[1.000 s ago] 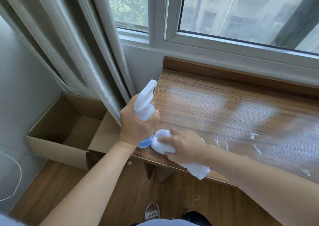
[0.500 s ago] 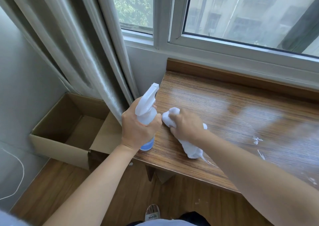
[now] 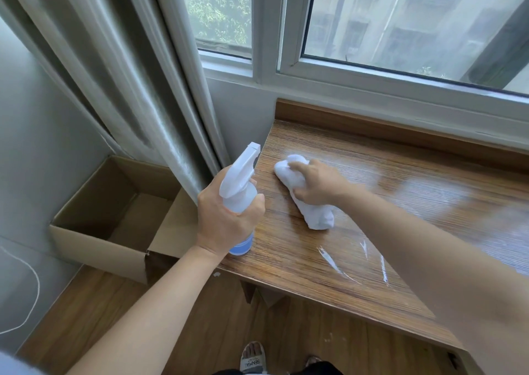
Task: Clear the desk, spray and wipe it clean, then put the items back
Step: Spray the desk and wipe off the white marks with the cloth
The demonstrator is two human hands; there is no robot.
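The white cloth (image 3: pixel 303 194) is pressed onto the desk (image 3: pixel 372 203) near its left end by the right hand (image 3: pixel 317 185), fingers curled over it. Just left of the cloth, the spray bottle (image 3: pixel 237 194) is gripped upright by the left hand (image 3: pixel 226 220). Wiping appears under way; the white streaks (image 3: pixel 329 260) nearer the front edge likely need the next pass.

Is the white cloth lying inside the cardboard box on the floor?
No, the white cloth lies on the desk under the right hand, while the cardboard box stands apart on the floor.
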